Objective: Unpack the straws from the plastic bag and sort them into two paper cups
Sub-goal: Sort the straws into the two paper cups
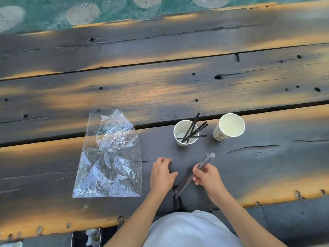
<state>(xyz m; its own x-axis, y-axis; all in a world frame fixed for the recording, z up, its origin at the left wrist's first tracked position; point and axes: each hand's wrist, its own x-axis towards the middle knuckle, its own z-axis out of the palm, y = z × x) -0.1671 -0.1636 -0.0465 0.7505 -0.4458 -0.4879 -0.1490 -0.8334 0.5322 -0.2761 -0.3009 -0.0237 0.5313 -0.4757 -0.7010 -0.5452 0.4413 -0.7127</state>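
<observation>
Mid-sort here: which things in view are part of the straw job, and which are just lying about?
Job:
plastic bag
left cup with black straws
right cup
clear straws gripped by right hand
left hand

Lying about:
wooden table
patterned floor

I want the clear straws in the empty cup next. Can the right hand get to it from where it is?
Probably yes. The right hand, holding a bundle of clear straws, sits just below the empty cup, with bare table between them.

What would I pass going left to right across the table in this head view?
plastic bag → left hand → cup holding black straws → right hand gripping clear straws → empty cup
</observation>
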